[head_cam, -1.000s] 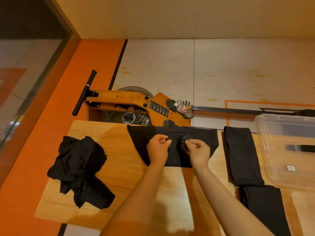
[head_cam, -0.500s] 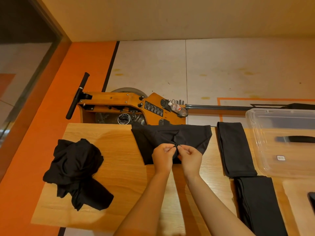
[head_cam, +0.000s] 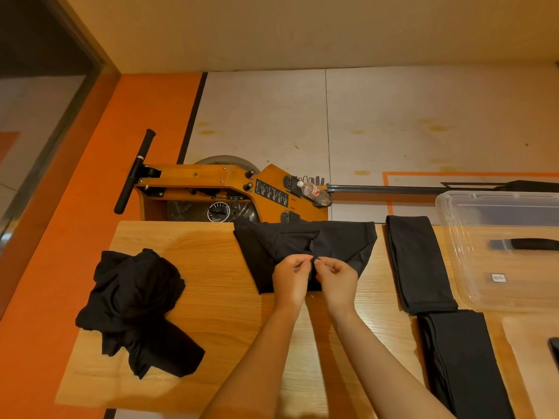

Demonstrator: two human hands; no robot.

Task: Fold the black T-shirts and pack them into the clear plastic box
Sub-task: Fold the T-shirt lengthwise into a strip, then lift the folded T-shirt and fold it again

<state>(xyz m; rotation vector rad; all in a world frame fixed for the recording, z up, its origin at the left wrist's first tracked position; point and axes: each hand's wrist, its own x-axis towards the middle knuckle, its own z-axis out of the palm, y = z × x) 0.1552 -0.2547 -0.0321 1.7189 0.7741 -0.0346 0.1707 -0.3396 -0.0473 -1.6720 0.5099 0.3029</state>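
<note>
A black T-shirt lies partly folded at the far edge of the wooden table. My left hand and my right hand sit side by side on its near part, each pinching the cloth between thumb and fingertips. A crumpled heap of black T-shirts lies at the table's left. Two folded black T-shirts lie to the right: one beside the box, one nearer me. The clear plastic box stands at the far right, with no shirts inside.
An orange rowing machine with a black handle and a water bottle stands on the floor just behind the table. A dark object shows at the right edge. An orange floor strip runs along the left.
My two hands have come together at the middle of the shirt, gathering the cloth between them. The view has shifted slightly.
</note>
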